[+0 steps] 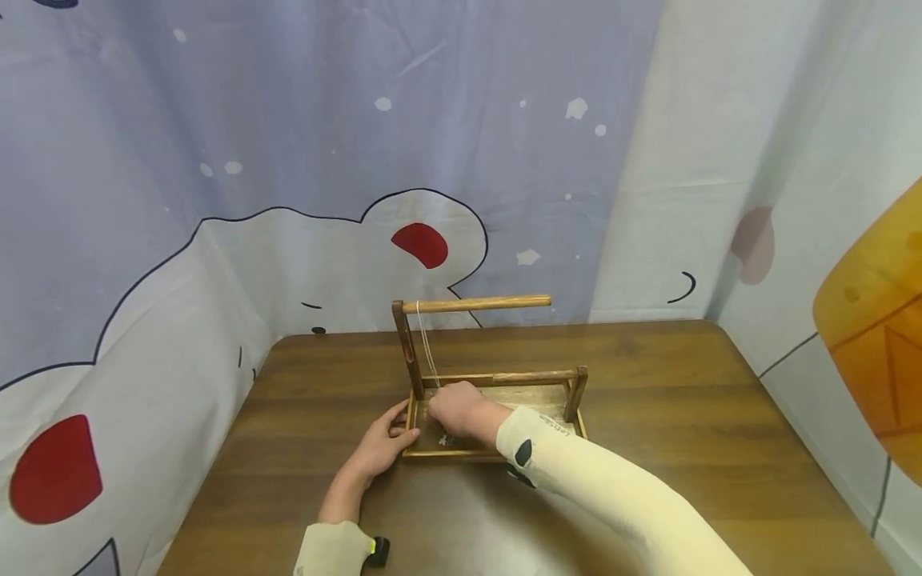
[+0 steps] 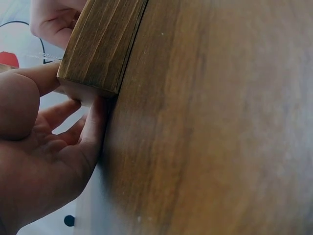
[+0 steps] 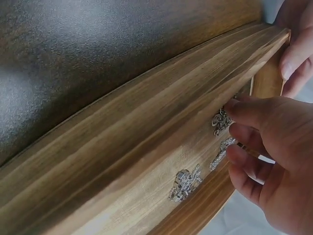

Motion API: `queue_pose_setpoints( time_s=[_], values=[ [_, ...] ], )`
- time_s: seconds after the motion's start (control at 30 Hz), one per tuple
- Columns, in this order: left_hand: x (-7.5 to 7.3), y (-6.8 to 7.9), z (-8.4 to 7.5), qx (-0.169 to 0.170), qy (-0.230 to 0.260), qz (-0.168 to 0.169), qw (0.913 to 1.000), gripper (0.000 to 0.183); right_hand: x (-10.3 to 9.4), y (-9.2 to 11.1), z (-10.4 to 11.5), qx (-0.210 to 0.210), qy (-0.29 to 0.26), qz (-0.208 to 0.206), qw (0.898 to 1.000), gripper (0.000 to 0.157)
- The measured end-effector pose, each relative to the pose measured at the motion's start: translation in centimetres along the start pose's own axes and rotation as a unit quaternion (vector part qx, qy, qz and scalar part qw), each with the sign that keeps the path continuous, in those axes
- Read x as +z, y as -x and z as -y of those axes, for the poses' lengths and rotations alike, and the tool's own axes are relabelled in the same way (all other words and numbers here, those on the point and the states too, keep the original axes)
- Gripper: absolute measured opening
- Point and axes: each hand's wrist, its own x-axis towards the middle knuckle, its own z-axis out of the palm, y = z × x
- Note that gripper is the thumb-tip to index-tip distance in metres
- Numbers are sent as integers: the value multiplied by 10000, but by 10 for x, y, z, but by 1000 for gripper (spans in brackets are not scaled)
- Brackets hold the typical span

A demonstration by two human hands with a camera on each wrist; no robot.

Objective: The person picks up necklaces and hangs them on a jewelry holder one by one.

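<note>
A wooden jewelry stand (image 1: pixel 475 304) has an upper bar, a lower bar and a shallow tray (image 1: pixel 454 454) at its base. My left hand (image 1: pixel 382 444) holds the tray's left end near the front corner, with the thumb at the rim and fingers against the outside. Inside the tray, my right hand (image 1: pixel 461 410) has curled fingers, and its fingertips pinch at a silver chain (image 3: pixel 221 121). More silver jewelry (image 3: pixel 185 184) lies in small heaps on the tray floor. A thin necklace (image 1: pixel 426 344) hangs from the upper bar's left end down to the right hand, which hides its lower part.
The stand sits on a brown wooden table (image 1: pixel 670 416). Behind the table hangs a patterned curtain (image 1: pixel 533 176), which continues along both sides. An upright post (image 1: pixel 409 352) rises at the stand's left, and a shorter post (image 1: pixel 574 394) stands at its right.
</note>
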Motion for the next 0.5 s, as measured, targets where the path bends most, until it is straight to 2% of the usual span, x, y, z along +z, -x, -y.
queue_pose_setpoints(
  time_s=[0.3, 0.5],
  values=[
    [0, -2, -5, -4, -48, -109, 9999, 77, -8, 2, -1, 16, -107, 203, 9997, 2],
    [2, 1, -5, -95, 49, -159, 9998, 76, -10, 4, 0, -78, -422, 182, 9989, 6]
  ],
)
